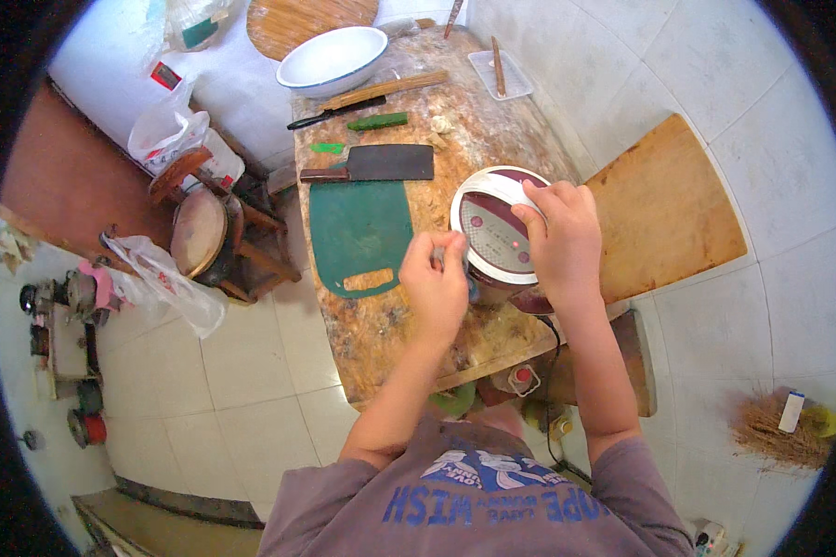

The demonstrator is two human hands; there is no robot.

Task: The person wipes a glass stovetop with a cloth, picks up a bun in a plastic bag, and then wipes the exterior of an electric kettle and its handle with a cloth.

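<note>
My left hand (434,283) is beside the cooker, thumb and fingertips pressed together; whether they pinch anything, I cannot tell. The maroon-and-white cooker (497,238) sits upright on the table (478,343), its contents hidden; my right hand (564,237) pinches its white top band. I'd best keep that grip steady, without tipping it. Beyond, the white basin (333,61) looks bare inside; the clear tray (518,82) bears a wooden stick (498,65).

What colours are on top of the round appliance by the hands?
The appliance has maroon and grey on top, edged in white; head view shows best.
</note>
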